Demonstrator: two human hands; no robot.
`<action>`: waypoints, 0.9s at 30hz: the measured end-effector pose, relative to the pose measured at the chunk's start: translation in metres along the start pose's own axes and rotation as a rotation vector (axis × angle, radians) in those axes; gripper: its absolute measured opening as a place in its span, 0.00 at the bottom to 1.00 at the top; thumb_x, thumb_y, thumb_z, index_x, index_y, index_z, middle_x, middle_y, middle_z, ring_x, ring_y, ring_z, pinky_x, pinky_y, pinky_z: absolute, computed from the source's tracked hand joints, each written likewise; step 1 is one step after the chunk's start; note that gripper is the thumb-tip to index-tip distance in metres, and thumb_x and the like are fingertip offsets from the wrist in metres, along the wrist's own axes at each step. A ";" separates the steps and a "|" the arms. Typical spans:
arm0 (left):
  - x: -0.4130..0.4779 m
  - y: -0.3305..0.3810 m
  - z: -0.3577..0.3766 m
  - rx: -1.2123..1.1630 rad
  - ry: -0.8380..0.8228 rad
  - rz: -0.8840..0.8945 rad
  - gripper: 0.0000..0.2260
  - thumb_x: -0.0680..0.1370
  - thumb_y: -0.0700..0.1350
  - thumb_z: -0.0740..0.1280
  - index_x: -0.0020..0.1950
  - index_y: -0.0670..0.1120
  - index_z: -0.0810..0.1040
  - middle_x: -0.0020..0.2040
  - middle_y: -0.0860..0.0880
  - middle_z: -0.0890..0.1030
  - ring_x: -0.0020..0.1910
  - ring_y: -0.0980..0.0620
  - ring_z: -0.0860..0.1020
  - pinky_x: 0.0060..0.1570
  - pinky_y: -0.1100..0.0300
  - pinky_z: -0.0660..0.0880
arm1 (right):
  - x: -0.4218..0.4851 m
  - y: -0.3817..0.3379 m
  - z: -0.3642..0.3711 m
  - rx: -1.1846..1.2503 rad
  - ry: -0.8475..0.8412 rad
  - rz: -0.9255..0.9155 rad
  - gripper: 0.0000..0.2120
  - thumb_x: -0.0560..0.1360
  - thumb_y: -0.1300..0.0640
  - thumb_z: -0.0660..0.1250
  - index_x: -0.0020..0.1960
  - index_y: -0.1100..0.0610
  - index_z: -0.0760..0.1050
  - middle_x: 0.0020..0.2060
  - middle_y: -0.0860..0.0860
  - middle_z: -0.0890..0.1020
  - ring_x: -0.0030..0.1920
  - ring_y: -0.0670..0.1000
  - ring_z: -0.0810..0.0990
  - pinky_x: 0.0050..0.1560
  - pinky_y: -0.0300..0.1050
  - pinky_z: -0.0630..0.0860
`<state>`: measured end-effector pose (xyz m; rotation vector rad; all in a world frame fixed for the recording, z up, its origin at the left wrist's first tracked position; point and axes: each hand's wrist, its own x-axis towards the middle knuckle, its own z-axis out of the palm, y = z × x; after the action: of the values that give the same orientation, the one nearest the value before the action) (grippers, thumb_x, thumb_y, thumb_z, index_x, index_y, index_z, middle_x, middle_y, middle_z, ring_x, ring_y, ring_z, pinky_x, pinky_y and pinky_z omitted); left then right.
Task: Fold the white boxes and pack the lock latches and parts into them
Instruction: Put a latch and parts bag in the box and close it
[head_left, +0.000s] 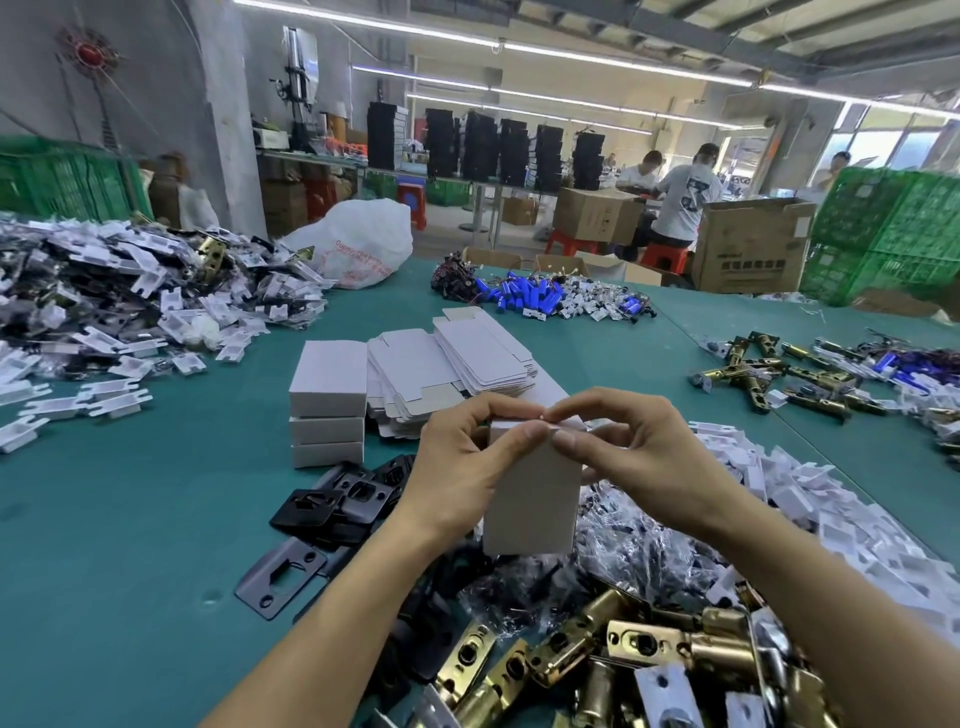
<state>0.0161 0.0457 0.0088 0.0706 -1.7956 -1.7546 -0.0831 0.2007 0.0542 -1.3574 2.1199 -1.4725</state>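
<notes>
— Worktop first: green, heaped with stock. Whereabouts of the white box?

— Held upright in the air at the near middle, above the brass lock latches and the bagged parts, not touching the worktop. Behind it, a fanned stack of flat box blanks. Just left of those, three folded boxes piled up. Black strike plates near the left wrist.

— Weight and stiffness?

— Probably light, thin card: stiff along the creases, easily dented on the broad faces. Hollow or filled, impossible to tell from here. Matte, so unlikely to slip.

— Best place to hold?

— By the narrow side walls near the corners, not by squeezing the broad front. Much as now: left hand wrapped round the left side near the top, thumb laid on the upper edge.

— And the right hand?

— Fingers closed in a pinch on the top flap, thumb against forefinger.

— Latches, by contrast?

— Metal, likely heavy and hard-cornered. Better lowered in than dropped, to spare the card bottom.
</notes>
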 end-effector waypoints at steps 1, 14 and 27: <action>0.000 0.001 0.001 0.005 0.017 0.015 0.09 0.70 0.53 0.73 0.47 0.53 0.84 0.46 0.53 0.86 0.43 0.56 0.83 0.42 0.60 0.81 | 0.000 -0.001 0.000 0.034 -0.001 0.007 0.07 0.76 0.60 0.70 0.50 0.50 0.82 0.38 0.46 0.85 0.41 0.48 0.83 0.40 0.46 0.83; -0.001 0.013 -0.007 -0.095 -0.283 -0.428 0.19 0.74 0.53 0.73 0.57 0.43 0.75 0.37 0.45 0.84 0.30 0.47 0.82 0.26 0.61 0.78 | 0.016 -0.004 -0.003 0.369 0.390 0.272 0.03 0.78 0.59 0.68 0.47 0.54 0.80 0.38 0.55 0.83 0.32 0.56 0.83 0.39 0.53 0.83; 0.022 0.022 -0.037 -0.308 0.404 -0.374 0.09 0.75 0.40 0.74 0.46 0.35 0.77 0.30 0.44 0.83 0.25 0.52 0.80 0.25 0.64 0.78 | -0.034 0.012 -0.022 0.181 0.101 0.508 0.13 0.78 0.56 0.68 0.62 0.53 0.77 0.48 0.56 0.85 0.39 0.54 0.85 0.43 0.51 0.83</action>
<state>0.0234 0.0059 0.0344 0.6210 -1.2648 -2.0751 -0.0845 0.2417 0.0445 -0.6276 2.1141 -1.4847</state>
